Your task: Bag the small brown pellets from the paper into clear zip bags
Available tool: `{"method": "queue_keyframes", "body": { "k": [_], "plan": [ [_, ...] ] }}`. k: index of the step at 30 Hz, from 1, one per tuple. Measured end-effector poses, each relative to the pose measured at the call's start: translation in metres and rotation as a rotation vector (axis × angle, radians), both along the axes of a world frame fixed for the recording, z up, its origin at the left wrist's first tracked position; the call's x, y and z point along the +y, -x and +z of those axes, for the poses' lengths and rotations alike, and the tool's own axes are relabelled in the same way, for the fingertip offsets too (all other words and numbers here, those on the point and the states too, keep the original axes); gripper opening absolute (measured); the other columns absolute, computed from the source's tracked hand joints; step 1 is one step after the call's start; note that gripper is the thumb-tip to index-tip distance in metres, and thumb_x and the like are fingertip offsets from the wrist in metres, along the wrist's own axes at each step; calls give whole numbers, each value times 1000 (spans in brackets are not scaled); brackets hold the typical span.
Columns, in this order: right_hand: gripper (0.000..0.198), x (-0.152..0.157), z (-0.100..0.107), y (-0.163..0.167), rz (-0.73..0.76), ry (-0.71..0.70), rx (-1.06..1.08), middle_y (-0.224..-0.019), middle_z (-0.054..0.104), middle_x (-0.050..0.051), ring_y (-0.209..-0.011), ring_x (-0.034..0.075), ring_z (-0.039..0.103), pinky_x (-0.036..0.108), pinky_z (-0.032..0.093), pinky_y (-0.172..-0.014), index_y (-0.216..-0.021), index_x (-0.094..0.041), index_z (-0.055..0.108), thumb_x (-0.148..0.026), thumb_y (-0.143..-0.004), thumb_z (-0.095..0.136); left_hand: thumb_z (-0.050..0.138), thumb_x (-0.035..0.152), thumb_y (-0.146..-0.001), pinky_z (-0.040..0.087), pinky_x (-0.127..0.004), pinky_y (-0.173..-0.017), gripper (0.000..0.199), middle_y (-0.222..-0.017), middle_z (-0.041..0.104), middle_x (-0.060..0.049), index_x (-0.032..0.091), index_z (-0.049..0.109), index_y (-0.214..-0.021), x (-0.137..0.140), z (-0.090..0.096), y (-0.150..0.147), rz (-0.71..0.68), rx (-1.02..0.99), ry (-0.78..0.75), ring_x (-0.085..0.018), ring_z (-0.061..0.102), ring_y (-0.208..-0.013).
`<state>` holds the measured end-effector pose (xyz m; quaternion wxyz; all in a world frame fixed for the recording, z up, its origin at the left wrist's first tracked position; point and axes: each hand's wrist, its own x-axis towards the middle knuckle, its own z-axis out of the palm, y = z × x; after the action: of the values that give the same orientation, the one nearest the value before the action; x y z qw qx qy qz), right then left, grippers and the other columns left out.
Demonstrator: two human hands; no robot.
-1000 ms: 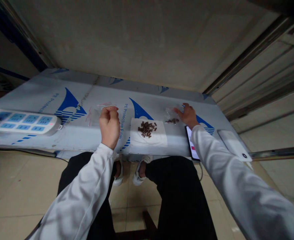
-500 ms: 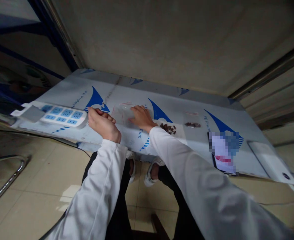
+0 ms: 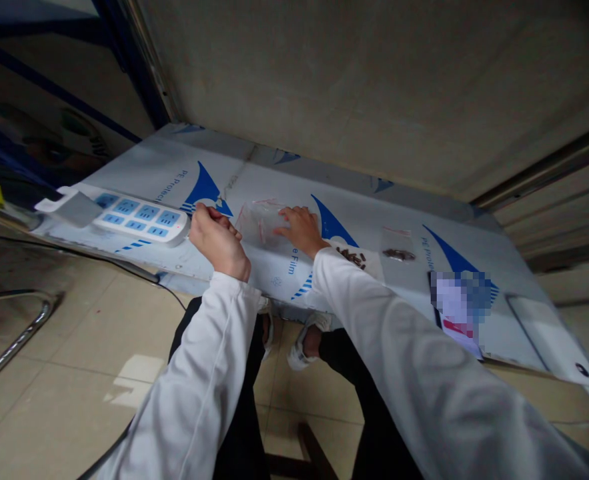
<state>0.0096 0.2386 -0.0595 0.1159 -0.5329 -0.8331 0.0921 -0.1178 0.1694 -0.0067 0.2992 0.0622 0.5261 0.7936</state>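
My left hand (image 3: 219, 241) is closed, palm side turned upward, beside the end of a white power strip (image 3: 147, 215). Whatever its curled fingers may hold is hidden. My right hand (image 3: 301, 231) has its fingers spread low over the table, at the right edge of some clear plastic zip bags (image 3: 261, 225) with red lines. Between the two hands the bags lie flat. Near my right wrist, a pile of small brown capsules (image 3: 353, 257) rests on a white sheet (image 3: 373, 261). Farther right lies another clear zip bag (image 3: 397, 241) with brown capsules inside.
The table (image 3: 254, 270) is covered in printed protective film. A phone (image 3: 455, 317) with a blurred screen and a white flat device (image 3: 544, 340) lie at the right. A grey-white block (image 3: 77, 207) sits on the strip's left end. A metal chair frame (image 3: 17, 347) stands at lower left.
The camera view has shifted a little, so the table and everything on it appear farther right. Both hands stay in nearly the same places beside the bags.
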Motion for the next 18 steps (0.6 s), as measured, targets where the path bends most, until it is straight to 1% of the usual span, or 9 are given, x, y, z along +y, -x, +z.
{"method": "queue_keyframes", "body": {
  "k": [2,4,5,8,11,13,15,17,18],
  "plan": [
    [38,-4,2,5,9,-29,40,-109,66,12,-105,27,55,39,36,-87,-105,-19,63,-50,-90,48,41,39,-85,18,-20,-36,29,-43,25,9,22,34,-62,0,-1,0,-9,8,-4,-6,21,-34],
    [45,-9,3,14,5,9,45,-102,68,12,-99,27,59,38,39,-84,-96,-18,65,-57,-88,46,40,40,-85,18,-20,-36,29,-44,26,10,22,33,-63,1,-1,0,-25,13,1,-5,21,-34],
    [45,-12,3,18,-5,46,33,-99,69,12,-97,27,60,38,40,-83,-93,-18,66,-58,-86,48,39,40,-85,18,-20,-36,29,-44,26,10,22,33,-63,1,-1,0,-34,14,6,-5,22,-34],
    [32,-15,2,30,-82,162,28,-96,71,11,-95,26,63,37,43,-81,-90,-19,68,-47,-84,55,38,39,-85,17,-20,-37,28,-44,26,11,22,33,-64,0,-2,-2,-42,13,13,-5,21,-33],
    [21,-12,-1,32,-166,221,123,-94,72,9,-94,24,65,34,46,-79,-88,-22,70,-35,-82,54,39,35,-85,17,-20,-36,27,-43,26,10,21,34,-62,0,-1,-2,-43,10,5,-5,20,-33],
    [17,-11,2,28,-190,203,224,-89,73,8,-91,23,65,33,47,-80,-82,-21,70,-27,-79,55,38,33,-85,18,-20,-36,27,-43,28,10,21,35,-61,0,-2,-1,-49,29,6,-6,21,-34],
    [14,-16,10,18,-213,161,369,-83,72,6,-87,22,66,32,48,-81,-76,-20,69,-22,-75,55,41,33,-84,19,-20,-36,27,-45,32,8,20,39,-61,0,-5,-2,-78,109,27,-6,25,-35],
    [11,-29,24,3,-242,161,602,-77,71,4,-79,19,67,31,50,-78,-75,-19,66,-22,-74,56,50,34,-81,24,-19,-38,23,-52,42,6,19,45,-64,1,-10,-4,-169,254,45,-6,35,-41],
    [9,-39,32,-7,-249,194,744,-74,70,3,-74,18,67,31,51,-74,-78,-19,65,-24,-74,58,55,35,-79,29,-19,-41,21,-57,48,4,18,50,-68,1,-13,-6,-236,328,50,-7,41,-45]
  ]
}}
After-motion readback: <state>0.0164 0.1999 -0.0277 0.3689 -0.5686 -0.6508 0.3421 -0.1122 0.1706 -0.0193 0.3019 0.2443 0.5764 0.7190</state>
